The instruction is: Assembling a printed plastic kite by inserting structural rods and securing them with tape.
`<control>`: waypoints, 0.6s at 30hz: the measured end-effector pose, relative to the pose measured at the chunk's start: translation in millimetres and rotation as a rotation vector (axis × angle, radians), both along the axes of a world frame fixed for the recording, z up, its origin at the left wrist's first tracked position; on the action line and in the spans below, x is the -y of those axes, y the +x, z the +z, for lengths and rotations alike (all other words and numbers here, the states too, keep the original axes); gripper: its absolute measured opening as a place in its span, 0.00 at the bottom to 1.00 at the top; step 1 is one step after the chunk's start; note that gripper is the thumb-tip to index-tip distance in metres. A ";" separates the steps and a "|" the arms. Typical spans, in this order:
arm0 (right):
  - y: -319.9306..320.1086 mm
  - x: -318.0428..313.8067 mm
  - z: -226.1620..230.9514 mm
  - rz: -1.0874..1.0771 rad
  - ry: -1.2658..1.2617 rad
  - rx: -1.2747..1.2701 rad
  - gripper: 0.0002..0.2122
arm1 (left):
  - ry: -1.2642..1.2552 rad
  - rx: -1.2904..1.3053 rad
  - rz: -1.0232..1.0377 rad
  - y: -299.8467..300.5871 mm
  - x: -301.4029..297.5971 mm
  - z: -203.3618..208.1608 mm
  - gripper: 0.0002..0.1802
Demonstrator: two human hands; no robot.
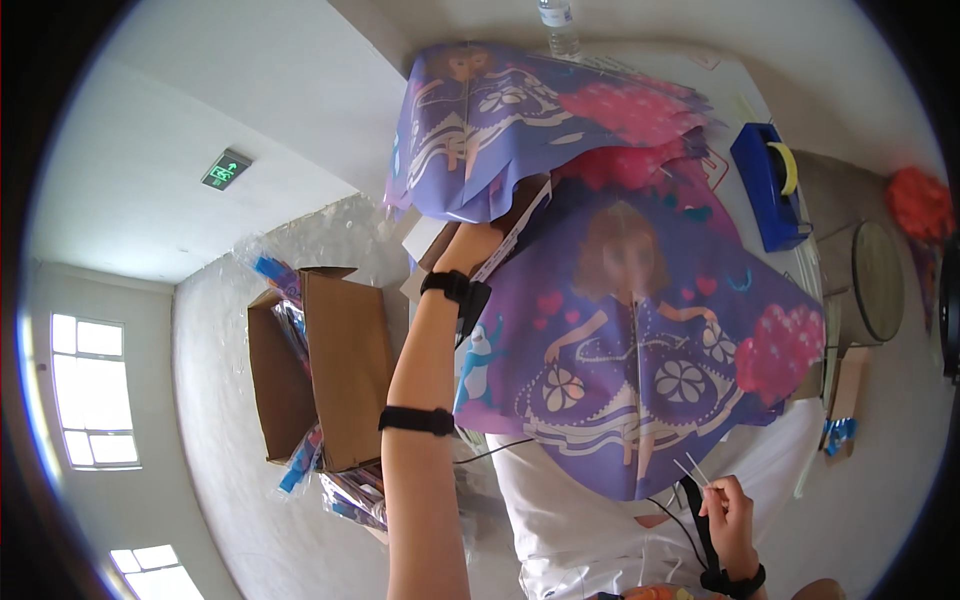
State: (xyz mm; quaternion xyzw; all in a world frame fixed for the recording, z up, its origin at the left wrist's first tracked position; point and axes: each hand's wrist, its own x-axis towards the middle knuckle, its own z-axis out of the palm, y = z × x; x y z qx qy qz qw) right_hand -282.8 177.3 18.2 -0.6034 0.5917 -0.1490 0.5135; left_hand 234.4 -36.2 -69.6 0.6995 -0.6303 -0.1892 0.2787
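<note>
My left hand (474,246) reaches into a small open cardboard box (428,236), white outside and brown inside. Its fingers are hidden by the box and by the drooping edge of a purple printed sheet (470,130). Another thin purple sheet (640,350), printed with a figure in a dress, pink hearts and balloons, hangs over the near table edge onto my lap. Beside its lower tip, my right hand (732,515) is closed on two thin white sticks (692,468), which point up and to the left.
A blue tape dispenser (770,190) stands on the table's right side. At the far edge is a clear water bottle (560,32). Left of the table, a large cardboard box (345,370) holds plastic-wrapped items. A round stool (877,282) stands at the right.
</note>
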 end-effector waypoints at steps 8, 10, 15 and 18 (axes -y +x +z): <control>-5.8 -0.4 -4.0 -0.024 0.003 -0.032 0.05 | -0.228 0.127 0.057 -1.9 39.8 -14.0 0.18; -5.9 -1.1 -4.7 -0.025 -0.008 -0.033 0.05 | -0.289 0.165 0.078 -2.4 43.4 -13.4 0.18; -5.0 -2.1 -1.3 0.006 -0.014 -0.027 0.05 | -0.412 0.239 0.123 -7.6 38.8 -4.4 0.19; -12.7 -8.4 -4.4 -0.002 -0.046 -0.051 0.03 | -0.127 0.184 0.101 -20.3 28.4 16.7 0.15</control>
